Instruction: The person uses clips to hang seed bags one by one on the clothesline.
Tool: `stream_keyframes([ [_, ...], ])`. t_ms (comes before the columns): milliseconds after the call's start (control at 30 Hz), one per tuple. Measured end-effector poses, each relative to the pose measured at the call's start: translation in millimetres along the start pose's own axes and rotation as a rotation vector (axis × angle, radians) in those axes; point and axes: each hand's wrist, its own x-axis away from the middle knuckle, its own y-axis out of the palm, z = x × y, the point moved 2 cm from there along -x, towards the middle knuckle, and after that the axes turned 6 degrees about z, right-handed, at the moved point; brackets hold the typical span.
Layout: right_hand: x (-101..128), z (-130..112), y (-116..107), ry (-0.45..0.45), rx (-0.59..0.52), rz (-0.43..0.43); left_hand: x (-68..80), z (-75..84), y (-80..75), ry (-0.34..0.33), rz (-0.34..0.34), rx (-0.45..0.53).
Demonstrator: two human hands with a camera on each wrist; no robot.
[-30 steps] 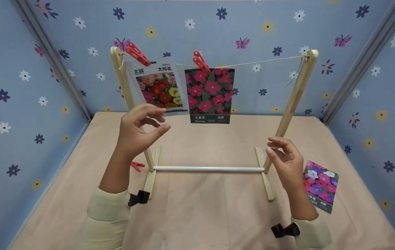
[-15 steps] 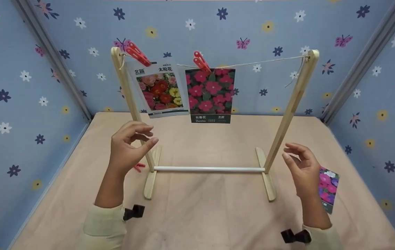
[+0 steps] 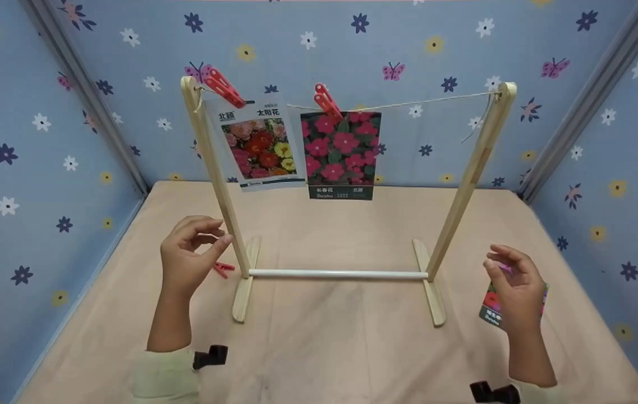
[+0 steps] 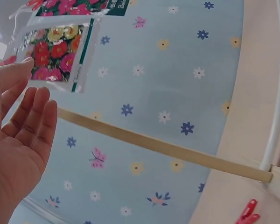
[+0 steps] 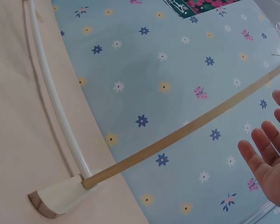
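- Left hand point(image 3: 188, 255) hovers with fingers loosely curled and holds nothing; a red clothespin point(image 3: 221, 269) lies on the table just at its 3 o'clock, beside the rack's left foot.
- Right hand point(image 3: 515, 292) is relaxed and empty, above a flower seed packet point(image 3: 490, 306) lying flat at the rack's 4 o'clock, its long axis running toward 12 o'clock.
- Only the head view shows that packet; the left wrist view shows the clothespin point(image 4: 248, 212) and straight fingers point(image 4: 35, 116).
- Wooden rack point(image 3: 473, 168) carries two pegged packets point(image 3: 342, 154) hanging upright.
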Motion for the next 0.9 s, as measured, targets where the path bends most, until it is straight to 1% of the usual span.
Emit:
stream_keyframes([
  [67,1,3,-7,0.013,-0.012,0.019,4.0,-6.8,-3.5,-0.018,0.025,-0.002],
  [133,3,6,-13,0.025,0.000,0.040,7.6,-14.9,-7.2,-0.039,0.048,-0.008],
  [233,5,10,-21,0.055,0.036,0.074,13.8,-35.2,-14.4,-0.068,0.083,0.004],
  [333,7,14,-28,0.079,0.096,0.106,18.3,-43.6,-18.9,-0.096,0.112,0.010],
  [367,8,15,-30,0.087,0.106,0.116,20.2,-48.6,-20.8,-0.109,0.120,0.015],
  [467,9,17,-37,0.113,0.130,0.139,24.8,-55.2,-26.3,-0.154,0.142,-0.005],
  [567,10,21,-44,0.142,0.173,0.163,30.2,-70.8,-33.1,-0.201,0.162,-0.019],
  [667,12,25,-52,0.177,0.218,0.186,34.3,-73.3,-36.4,-0.240,0.175,-0.032],
  [733,13,27,-57,0.202,0.228,0.206,36.9,-71.1,-37.6,-0.264,0.185,-0.041],
  [833,15,30,-64,0.227,0.226,0.236,40.5,-66.1,-39.3,-0.300,0.201,-0.068],
  [900,15,33,-68,0.237,0.198,0.259,43.0,-64.0,-40.5,-0.320,0.213,-0.088],
])
